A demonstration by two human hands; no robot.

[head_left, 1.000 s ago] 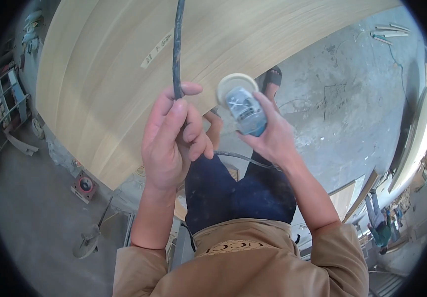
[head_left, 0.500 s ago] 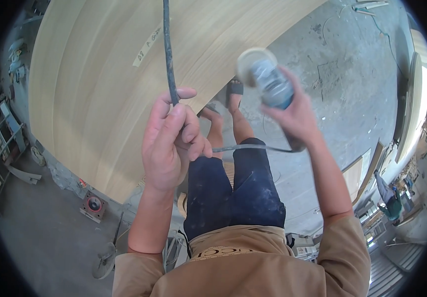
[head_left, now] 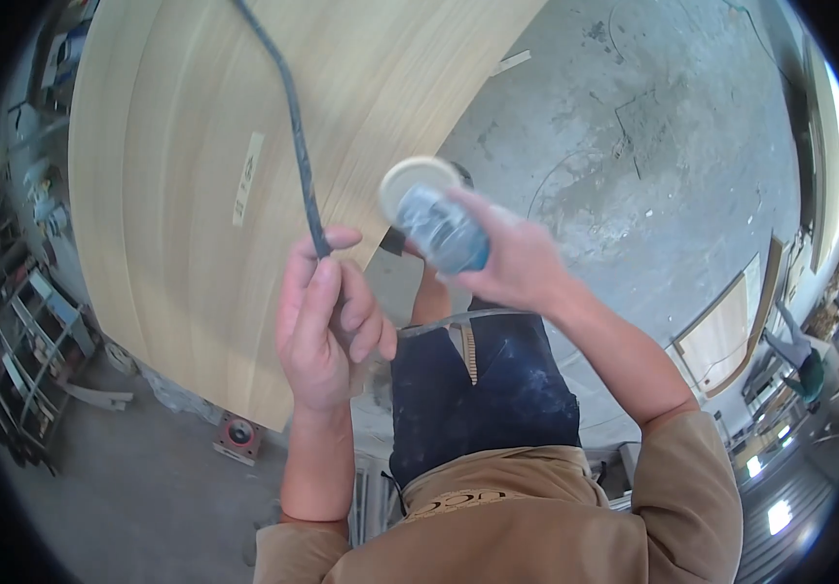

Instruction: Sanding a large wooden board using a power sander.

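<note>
A dark power cord [head_left: 293,117] runs down from the top of the view into my left hand [head_left: 322,326], pinched between thumb and fingers. My right hand [head_left: 522,258] grips a blue-grey disc sander [head_left: 439,229], blurred by motion, with its round pale pad tilted up and to the left. A length of the cord sags between the two hands, in front of my dark shorts. Under the hands and to the left lies a large pale wood-grain panel [head_left: 166,195], with a small marked paper strip [head_left: 248,180] on it. The sander is held above the panel's right edge.
Grey concrete floor [head_left: 692,127] stretches to the right, with a pale offcut [head_left: 511,63] by the panel. A metal frame rack [head_left: 35,331] and a red square device [head_left: 239,436] stand at the left. Wooden panels [head_left: 721,341] lean at the right.
My right hand has brought the sander left and a little downward, closer to my left hand. My left hand sits slightly lower, still on the cord. The whole view has shifted.
</note>
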